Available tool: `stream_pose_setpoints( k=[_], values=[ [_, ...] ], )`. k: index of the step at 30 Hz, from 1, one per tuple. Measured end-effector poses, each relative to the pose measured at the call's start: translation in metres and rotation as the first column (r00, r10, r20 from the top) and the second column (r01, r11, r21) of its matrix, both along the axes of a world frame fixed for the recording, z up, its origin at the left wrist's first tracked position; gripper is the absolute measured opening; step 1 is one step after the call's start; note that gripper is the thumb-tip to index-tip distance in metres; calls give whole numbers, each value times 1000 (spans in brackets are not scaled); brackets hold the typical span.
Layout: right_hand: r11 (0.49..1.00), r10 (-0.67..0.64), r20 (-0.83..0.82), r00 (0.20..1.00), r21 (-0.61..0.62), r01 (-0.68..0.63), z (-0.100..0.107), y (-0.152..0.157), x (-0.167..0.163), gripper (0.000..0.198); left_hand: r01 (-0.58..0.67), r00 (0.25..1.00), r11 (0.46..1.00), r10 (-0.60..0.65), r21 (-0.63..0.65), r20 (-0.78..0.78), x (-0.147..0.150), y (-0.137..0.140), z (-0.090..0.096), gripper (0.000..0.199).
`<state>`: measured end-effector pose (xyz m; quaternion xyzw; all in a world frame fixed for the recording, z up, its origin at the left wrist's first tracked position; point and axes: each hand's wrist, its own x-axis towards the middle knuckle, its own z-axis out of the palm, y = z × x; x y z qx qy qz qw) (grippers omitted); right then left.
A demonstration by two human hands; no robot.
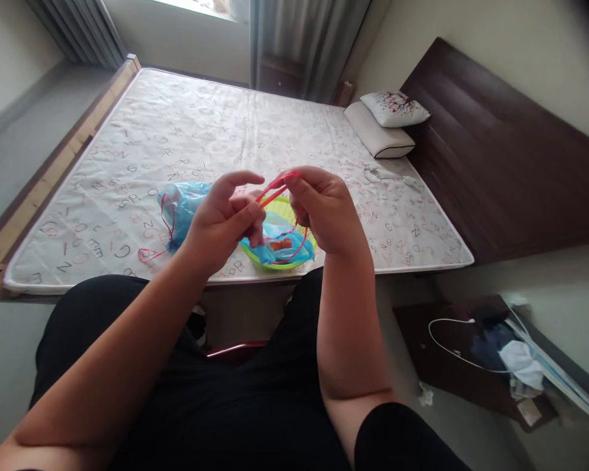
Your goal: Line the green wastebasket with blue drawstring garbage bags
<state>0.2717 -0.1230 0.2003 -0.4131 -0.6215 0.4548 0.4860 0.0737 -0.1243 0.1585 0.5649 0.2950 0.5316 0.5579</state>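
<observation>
Both hands operate above the near edge of the mattress [216,131]. The left hand [230,219] pinches a red cord [276,190] between thumb and curled fingers, with the index finger extended above it. The right hand [322,203] grips the cord between thumb and index finger. A short doubled length spans the gap between the hands; a loose loop hangs below the right hand, over the green basket [271,266].

The basket rests at the near edge of the mattress and contains blue plastic [294,252] with an orange-brown piece [281,244] on it. A blue bag [186,203] lies left of the basket, partly behind the left hand; a thin red string [152,255] trails from it onto the mattress. Two pillows [380,131] are stacked at the far right, beside the dark headboard [495,144]
</observation>
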Motion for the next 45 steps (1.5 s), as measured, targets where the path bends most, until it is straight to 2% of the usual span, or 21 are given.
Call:
stream_pose_setpoints(
  k=[2,5,7,9,11,14,16,20,24,28,29,31,33,34,36,40,42,45],
  values=[
    [999,-39,-28,999,-16,39,-4,5,3,39,84,996,996,-85,-21,-27,-7,0,2,27],
    [999,-15,-69,998,-46,12,-7,9,7,39,177,971,984,-175,-3,-162,-12,3,1,8],
    [997,34,-99,994,-61,-41,-6,8,8,43,111,958,993,-100,27,-267,-10,4,-1,9],
    [993,84,-134,987,-70,-93,-2,5,8,49,-12,941,997,36,72,-337,-6,4,-4,13],
    [989,118,-165,979,-70,-131,2,2,8,56,-37,927,995,71,96,-369,-1,2,-7,22],
    [991,112,-199,974,-51,-124,7,-2,5,61,117,930,991,-86,65,-357,6,-2,-9,37],
    [996,79,-215,973,-31,-88,8,-3,-1,56,202,928,978,-173,55,-331,11,-6,-10,39],
    [1000,17,-230,973,1,-18,8,-5,-18,46,258,902,963,-210,80,-377,25,-13,-16,30],
    [999,24,-162,987,47,-17,8,-6,-25,36,280,910,959,-252,40,-330,31,-14,-21,31],
    [989,3,12,1000,146,-4,4,0,-7,22,293,928,953,-304,-79,-217,23,-9,-20,43],
    [990,37,89,995,132,-48,1,2,0,21,291,935,950,-307,-113,-179,19,-6,-20,44],
    [982,176,227,958,21,-185,-4,5,14,25,285,947,944,-304,-163,-104,12,-1,-21,46],
    [950,311,287,906,-113,-290,-9,6,23,29,284,952,941,-300,-185,-65,6,6,-24,46],
    [940,338,302,891,-148,-307,-10,5,26,28,280,954,941,-296,-191,-57,4,9,-25,45],
    [948,316,328,890,-144,-283,-11,3,28,20,263,960,943,-276,-203,-40,1,13,-28,41],
    [992,124,323,938,-15,-126,-8,2,30,7,208,976,939,-218,-272,-7,0,16,-25,37],
    [999,41,279,959,20,-49,-9,3,34,7,183,978,930,-207,-319,-41,-1,15,-22,37],
    [1000,14,222,975,12,-17,-10,4,37,11,149,974,918,-200,-367,-105,-1,13,-18,36]
  ],
)
